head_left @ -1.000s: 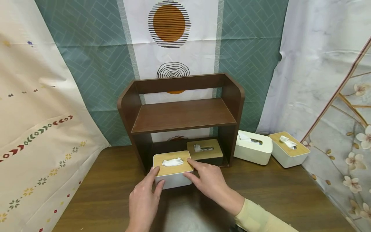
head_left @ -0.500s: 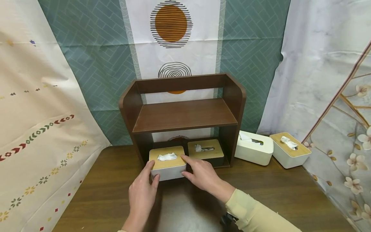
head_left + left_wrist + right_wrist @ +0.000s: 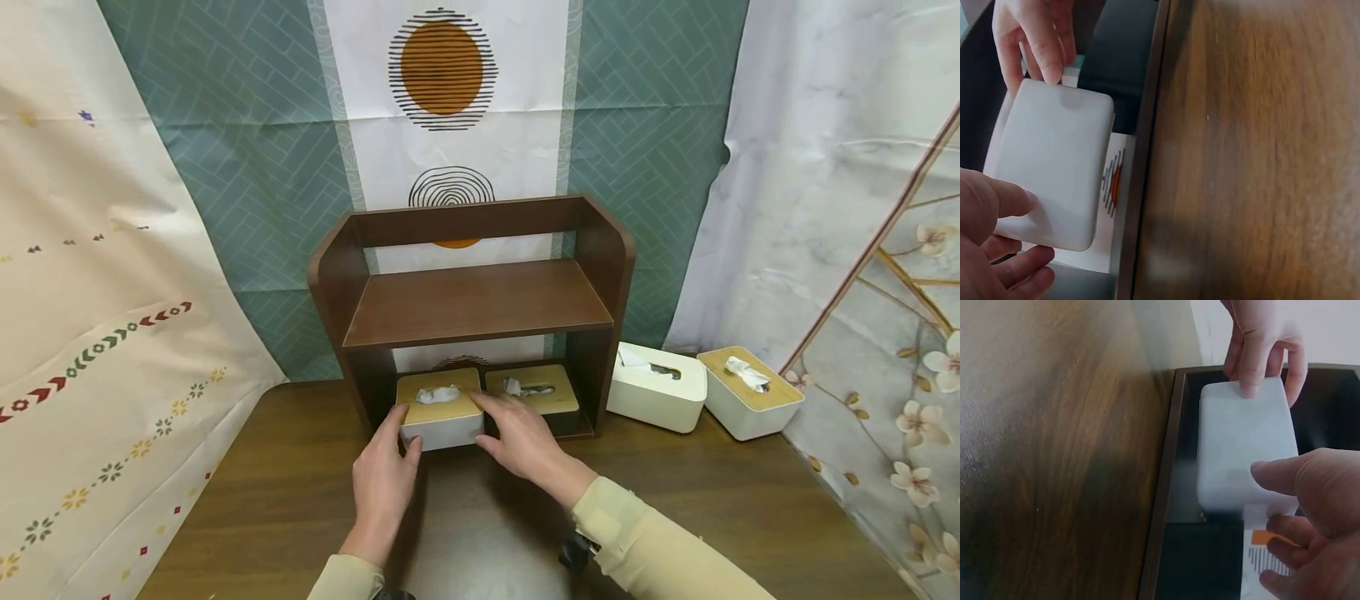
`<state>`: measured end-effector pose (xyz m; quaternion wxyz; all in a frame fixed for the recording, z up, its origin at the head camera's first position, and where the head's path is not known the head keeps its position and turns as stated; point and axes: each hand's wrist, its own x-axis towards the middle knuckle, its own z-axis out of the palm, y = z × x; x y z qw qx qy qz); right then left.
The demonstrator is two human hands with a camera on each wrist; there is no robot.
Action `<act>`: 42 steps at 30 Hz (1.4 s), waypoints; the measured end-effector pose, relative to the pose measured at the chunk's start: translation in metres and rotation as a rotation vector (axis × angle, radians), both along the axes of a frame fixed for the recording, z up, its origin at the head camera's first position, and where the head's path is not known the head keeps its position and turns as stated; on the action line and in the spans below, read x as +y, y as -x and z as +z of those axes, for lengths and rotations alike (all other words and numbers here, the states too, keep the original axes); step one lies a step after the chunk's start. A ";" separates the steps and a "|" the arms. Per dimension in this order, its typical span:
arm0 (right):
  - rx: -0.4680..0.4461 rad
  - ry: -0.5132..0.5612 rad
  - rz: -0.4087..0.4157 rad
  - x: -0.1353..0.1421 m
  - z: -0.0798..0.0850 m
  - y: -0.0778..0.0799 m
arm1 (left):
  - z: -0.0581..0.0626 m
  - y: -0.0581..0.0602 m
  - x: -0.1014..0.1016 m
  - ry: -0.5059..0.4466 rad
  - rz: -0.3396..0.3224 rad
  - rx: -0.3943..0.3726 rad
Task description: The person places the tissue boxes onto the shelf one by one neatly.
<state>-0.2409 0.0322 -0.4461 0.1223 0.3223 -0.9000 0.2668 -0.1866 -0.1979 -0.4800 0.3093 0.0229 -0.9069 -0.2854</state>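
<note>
A white tissue box [image 3: 444, 433] with a wood-coloured lid and a tuft of tissue sits in the lower left opening of a dark brown desktop shelf [image 3: 480, 302]. My left hand [image 3: 385, 477] grips its left end, thumb on the front face. At the right end my right hand [image 3: 527, 446] holds it, thumb on the front and fingers by the lid's corner. Both wrist views show the box's plain white front [image 3: 1054, 162] between the two hands. Immediately to its right in the same compartment stands a dark tissue box [image 3: 561, 402] with a similar lid.
Right of the shelf, an all-white tissue box [image 3: 656, 396] and another white one with a wood-coloured lid [image 3: 752, 400] stand on the brown wooden table [image 3: 675, 500]. Patterned cloths [image 3: 637, 150] hang behind and at both sides.
The held tissue box has moved back into the lower compartment, first shifting left and then slightly right, beside the dark box. Both hands have moved with it.
</note>
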 end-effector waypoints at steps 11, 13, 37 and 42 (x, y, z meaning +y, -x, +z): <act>0.010 -0.005 -0.008 0.002 -0.009 0.012 | -0.009 0.019 -0.001 -0.008 -0.029 -0.016; -0.009 -0.017 -0.014 0.003 -0.010 0.012 | -0.012 0.019 -0.001 -0.013 -0.038 -0.024; -0.028 -0.023 -0.026 0.005 -0.019 0.018 | -0.037 0.033 -0.009 0.085 0.010 -0.093; -0.025 -0.006 -0.022 0.004 -0.020 0.020 | -0.034 0.033 -0.006 0.127 0.027 -0.111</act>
